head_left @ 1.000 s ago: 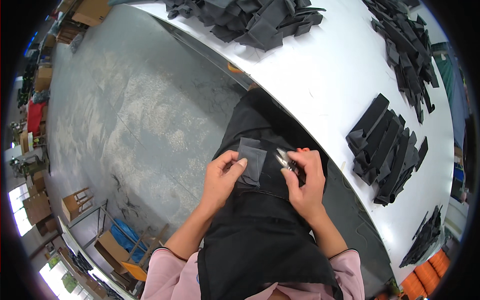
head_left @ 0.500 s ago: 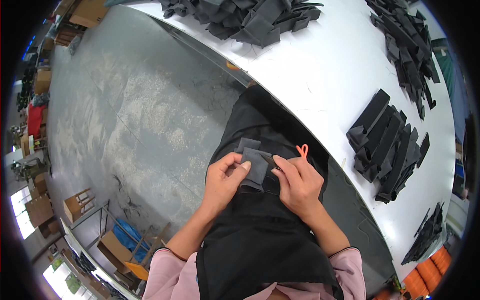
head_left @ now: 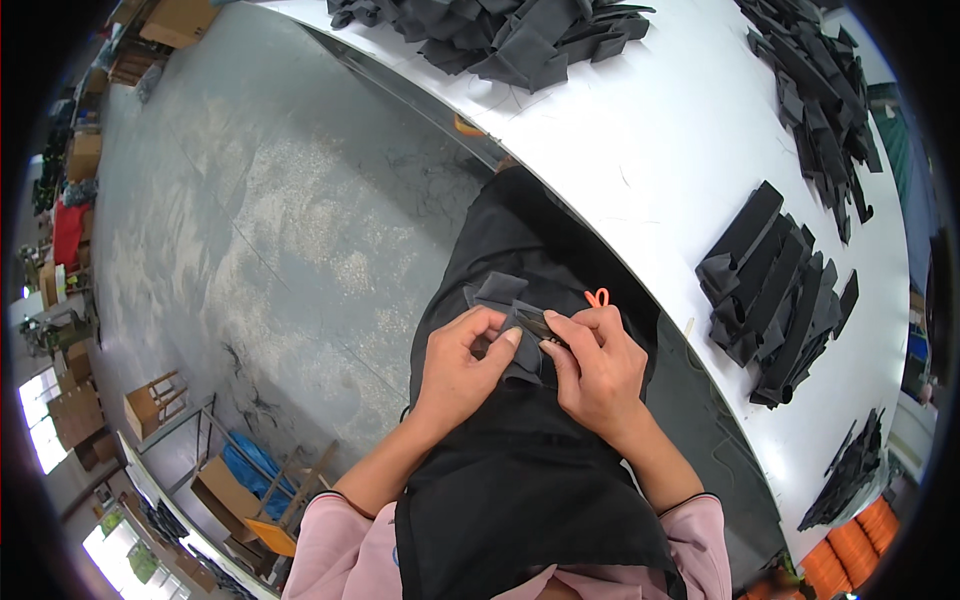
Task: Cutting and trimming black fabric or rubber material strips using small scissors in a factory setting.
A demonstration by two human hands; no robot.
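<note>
Over my lap, my left hand [head_left: 462,366] pinches a folded dark grey fabric strip [head_left: 520,368] between thumb and fingers. Close to its right, my right hand [head_left: 602,366] is closed around a slim dark tool, which looks like thread snips [head_left: 533,322]. The tool's tip lies against the fabric near my left thumb. An orange loop [head_left: 597,298] stands out above my right knuckles. My right fingers hide most of the tool. Another flap of the grey fabric [head_left: 502,287] sticks up beyond my left fingertips.
A white table [head_left: 640,170] curves along my right side. On it lie a heap of dark fabric pieces [head_left: 500,40], a row of folded strips [head_left: 770,290] and more piles at the right. Orange rolls [head_left: 850,550] stand at the lower right. Cardboard boxes [head_left: 228,495] and a wooden stool [head_left: 155,402] are at the left.
The fabric's broad face has turned and folded down between my hands. My left thumb has shifted slightly right, nearer the tool. My right hand has barely moved.
</note>
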